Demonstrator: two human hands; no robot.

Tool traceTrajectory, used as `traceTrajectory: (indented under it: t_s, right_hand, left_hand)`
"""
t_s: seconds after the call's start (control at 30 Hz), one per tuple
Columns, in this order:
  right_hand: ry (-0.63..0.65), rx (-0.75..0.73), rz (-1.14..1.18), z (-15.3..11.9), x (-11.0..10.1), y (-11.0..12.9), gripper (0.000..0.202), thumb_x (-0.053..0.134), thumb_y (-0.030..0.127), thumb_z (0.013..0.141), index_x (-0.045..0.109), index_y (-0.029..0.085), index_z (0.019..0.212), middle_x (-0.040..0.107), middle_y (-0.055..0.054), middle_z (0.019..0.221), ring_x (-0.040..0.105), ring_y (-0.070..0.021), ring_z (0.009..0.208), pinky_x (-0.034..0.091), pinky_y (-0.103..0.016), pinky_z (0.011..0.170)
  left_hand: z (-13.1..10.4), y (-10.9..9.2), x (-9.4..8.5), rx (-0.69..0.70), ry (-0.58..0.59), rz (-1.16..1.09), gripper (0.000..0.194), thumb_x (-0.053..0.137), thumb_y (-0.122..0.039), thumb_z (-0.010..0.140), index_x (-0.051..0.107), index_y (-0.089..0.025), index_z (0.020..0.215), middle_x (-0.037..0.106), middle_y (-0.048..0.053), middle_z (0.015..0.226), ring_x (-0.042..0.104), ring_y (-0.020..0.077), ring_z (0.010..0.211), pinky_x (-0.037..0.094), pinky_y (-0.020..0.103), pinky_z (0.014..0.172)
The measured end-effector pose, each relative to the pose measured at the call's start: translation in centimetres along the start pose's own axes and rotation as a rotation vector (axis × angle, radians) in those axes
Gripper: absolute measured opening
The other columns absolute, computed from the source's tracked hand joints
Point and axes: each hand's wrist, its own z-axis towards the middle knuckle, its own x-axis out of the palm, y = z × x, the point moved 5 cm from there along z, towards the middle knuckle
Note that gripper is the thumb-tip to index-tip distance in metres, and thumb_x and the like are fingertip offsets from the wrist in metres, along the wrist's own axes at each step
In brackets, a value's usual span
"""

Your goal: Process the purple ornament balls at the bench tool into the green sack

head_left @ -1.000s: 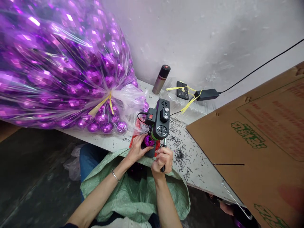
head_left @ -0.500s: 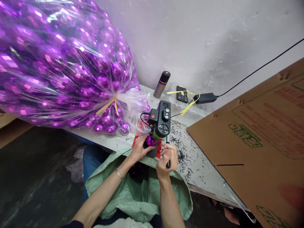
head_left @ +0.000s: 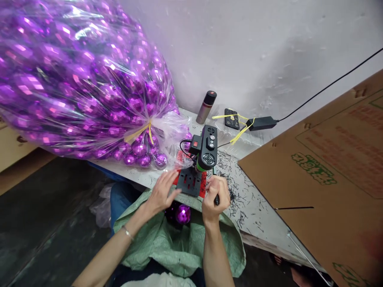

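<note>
A small black drill press stands on the table with a slotted black base plate. My right hand is wrapped around its feed lever, whose black grip shows below the fist. Left of the base plate, my left hand hovers with fingers stretched apart and nothing in it. A shiny purple ball is at the mouth of the green woven sack on my lap, below the plate. A red sheet lies under the press.
A big clear bag of purple faceted balls fills the left side. Behind the press are a spray can and a black power adapter. Dark shavings litter the tabletop. A cardboard box rises at the right.
My left hand has let go of the purple ball and moved left, off the base plate. The ball has dropped to the sack's mouth. My right hand stays on the lever.
</note>
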Motion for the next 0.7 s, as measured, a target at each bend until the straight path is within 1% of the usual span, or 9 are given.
traceTrajectory:
  t_s: [0.03,0.1,0.2,0.27,0.37,0.47,0.53,0.63,0.7]
  right_hand:
    - [-0.003,-0.001,0.0,-0.1,0.0,0.0,0.032,0.044,0.012,0.098,0.05,0.021,0.068,0.054,0.0,0.069,0.059,-0.0147,0.073,0.044,-0.03,0.067]
    - [0.001,-0.01,-0.003,-0.1,0.1,0.0,0.032,0.043,0.011,0.098,0.05,0.021,0.069,0.055,0.0,0.071,0.059,-0.0145,0.073,0.044,-0.03,0.066]
    - [0.012,-0.037,-0.01,-0.1,0.1,0.1,0.031,0.044,0.01,0.098,0.05,0.021,0.07,0.056,0.0,0.072,0.058,-0.0133,0.072,0.043,-0.028,0.064]
    - [0.009,-0.049,-0.013,-0.1,0.1,0.1,0.03,0.044,0.01,0.098,0.05,0.021,0.07,0.056,0.0,0.072,0.058,-0.013,0.071,0.044,-0.028,0.065]
    - [-0.003,-0.04,-0.013,-0.3,0.2,0.0,0.031,0.043,0.011,0.098,0.05,0.021,0.069,0.056,0.0,0.071,0.058,-0.0137,0.07,0.045,-0.029,0.065]
    - [-0.021,-0.02,-0.005,-0.4,0.3,-0.1,0.032,0.043,0.012,0.099,0.05,0.021,0.068,0.056,0.0,0.071,0.058,-0.014,0.07,0.044,-0.03,0.064]
    - [-0.029,-0.012,-0.001,-0.5,0.4,-0.2,0.032,0.043,0.013,0.099,0.05,0.021,0.068,0.055,0.0,0.071,0.058,-0.0139,0.07,0.044,-0.029,0.064]
    - [-0.022,-0.021,0.0,-0.5,0.3,-0.1,0.033,0.042,0.011,0.098,0.049,0.021,0.068,0.055,0.0,0.071,0.058,-0.0136,0.071,0.044,-0.029,0.065]
    - [-0.007,-0.03,-0.005,-0.5,0.3,0.0,0.033,0.042,0.01,0.098,0.049,0.021,0.068,0.055,0.0,0.072,0.058,-0.0135,0.071,0.045,-0.029,0.066]
  left_hand:
    - [1.9,1.2,-0.4,-0.021,-0.017,0.04,0.049,0.043,-0.037,0.103,0.046,-0.017,0.148,0.059,0.017,0.145,0.052,0.0297,0.139,0.039,0.053,0.118]
    - [6.1,4.0,-0.8,-0.068,0.001,0.104,0.041,0.038,-0.028,0.102,0.059,-0.017,0.135,0.066,0.016,0.135,0.058,0.0294,0.131,0.038,0.055,0.117]
    - [11.4,7.3,-0.8,-0.08,0.154,0.259,0.033,0.043,-0.027,0.098,0.071,-0.014,0.11,0.076,0.018,0.103,0.069,0.0318,0.107,0.036,0.06,0.115]
    - [13.1,8.6,-1.3,-0.042,0.228,0.347,0.032,0.046,-0.032,0.098,0.072,-0.015,0.089,0.073,0.015,0.079,0.07,0.0311,0.09,0.037,0.061,0.111]
    - [13.6,8.8,-3.3,0.043,0.177,0.356,0.044,0.046,-0.042,0.1,0.062,-0.02,0.065,0.064,0.009,0.062,0.065,0.0255,0.071,0.047,0.051,0.095]
    - [13.1,7.5,-5.8,0.111,-0.022,0.25,0.055,0.045,-0.049,0.1,0.047,-0.023,0.053,0.05,0.001,0.05,0.049,0.0171,0.053,0.047,0.038,0.074]
    - [12.6,6.2,-6.9,0.146,-0.197,0.151,0.059,0.043,-0.047,0.103,0.038,-0.022,0.049,0.04,-0.003,0.045,0.038,0.0135,0.047,0.043,0.034,0.068]
    - [11.6,4.8,-7.4,0.164,-0.396,0.022,0.058,0.036,-0.039,0.106,0.031,-0.022,0.05,0.034,-0.004,0.045,0.031,0.0119,0.046,0.041,0.032,0.065]
    - [10.9,4.7,-6.8,0.158,-0.354,0.006,0.057,0.036,-0.036,0.106,0.032,-0.022,0.051,0.037,-0.004,0.046,0.033,0.0121,0.047,0.04,0.032,0.066]
